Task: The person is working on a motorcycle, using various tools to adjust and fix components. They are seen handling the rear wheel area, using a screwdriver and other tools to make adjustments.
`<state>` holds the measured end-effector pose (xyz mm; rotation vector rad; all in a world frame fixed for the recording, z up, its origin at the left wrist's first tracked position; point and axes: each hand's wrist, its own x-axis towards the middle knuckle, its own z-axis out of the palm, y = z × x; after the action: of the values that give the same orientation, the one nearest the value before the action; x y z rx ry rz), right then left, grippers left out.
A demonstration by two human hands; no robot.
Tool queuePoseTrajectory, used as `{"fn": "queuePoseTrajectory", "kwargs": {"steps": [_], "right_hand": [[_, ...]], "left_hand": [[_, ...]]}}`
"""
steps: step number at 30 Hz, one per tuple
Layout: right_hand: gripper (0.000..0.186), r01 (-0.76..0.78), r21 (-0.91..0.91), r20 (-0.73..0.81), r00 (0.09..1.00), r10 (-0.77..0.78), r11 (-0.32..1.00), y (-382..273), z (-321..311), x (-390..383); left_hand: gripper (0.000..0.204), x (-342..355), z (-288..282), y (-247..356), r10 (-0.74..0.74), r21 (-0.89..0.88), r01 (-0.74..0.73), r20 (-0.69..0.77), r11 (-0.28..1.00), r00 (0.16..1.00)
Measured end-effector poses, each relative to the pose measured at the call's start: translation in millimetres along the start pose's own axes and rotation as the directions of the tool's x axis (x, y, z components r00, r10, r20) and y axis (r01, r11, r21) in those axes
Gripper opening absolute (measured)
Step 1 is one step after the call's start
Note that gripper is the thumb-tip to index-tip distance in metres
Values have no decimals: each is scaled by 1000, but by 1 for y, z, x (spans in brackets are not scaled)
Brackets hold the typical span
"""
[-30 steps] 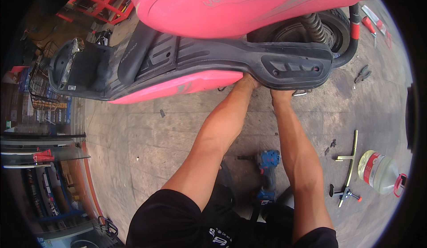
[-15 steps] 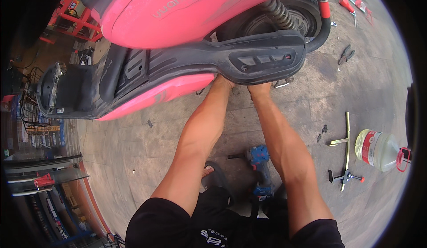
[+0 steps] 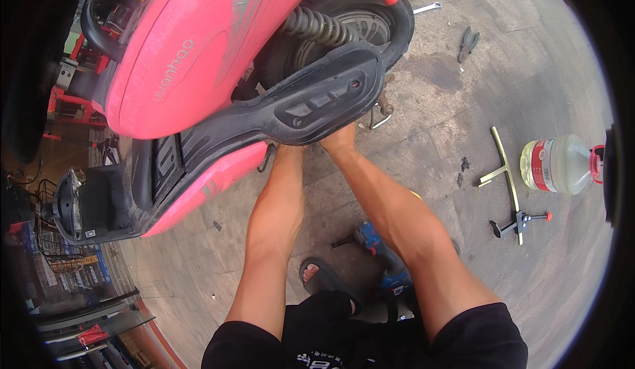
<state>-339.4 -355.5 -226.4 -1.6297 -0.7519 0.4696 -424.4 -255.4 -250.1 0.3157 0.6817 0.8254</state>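
Note:
A pink electric scooter (image 3: 155, 71) stands in front of me, its black footboard (image 3: 248, 119) nearest. Both my arms reach to the near edge of that footboard's rear end. My left hand (image 3: 291, 150) goes in beneath the edge, and only the part next to the wrist shows. Close beside it on the right, my right hand (image 3: 340, 138) is also tucked under the footboard. The fingers of both hands are hidden, so what they touch or hold cannot be seen. Behind the footboard are the shock absorber spring (image 3: 324, 25) and rear wheel (image 3: 367, 30).
A blue cordless power tool (image 3: 390, 263) lies by my sandalled foot (image 3: 317, 276). To the right are a clamp-like metal bar tool (image 3: 509, 184) and a large bottle of yellowish liquid (image 3: 559, 164). Pliers (image 3: 468, 43) and a wrench (image 3: 427, 7) lie farther off. Shelving stands at left.
My view has turned and shifted, so the scooter appears more tilted and farther left. A wrench near the rear wheel shows more fully. Both hands stay under the footboard.

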Motion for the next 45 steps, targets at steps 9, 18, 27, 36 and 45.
{"fn": "queuePoseTrajectory", "kwargs": {"steps": [9,18,27,36,45], "right_hand": [[27,-50,-5,-1,999,50,999,-12,-2,-1],[27,-173,21,45,984,172,985,-23,-7,0],[26,-153,40,15,988,153,987,-23,-5,0],[28,-192,77,35,981,190,978,-21,-4,1],[24,-135,27,46,990,134,990,-20,-5,0]], "left_hand": [[46,4,-20,12,97,97,-110,124,989,987],[49,18,-49,17,-100,165,87,69,982,993],[44,-1,-20,6,-32,191,21,53,981,998],[50,-3,-17,6,-16,138,8,56,990,998],[50,-19,6,-1,17,210,-6,-49,978,999]]}}
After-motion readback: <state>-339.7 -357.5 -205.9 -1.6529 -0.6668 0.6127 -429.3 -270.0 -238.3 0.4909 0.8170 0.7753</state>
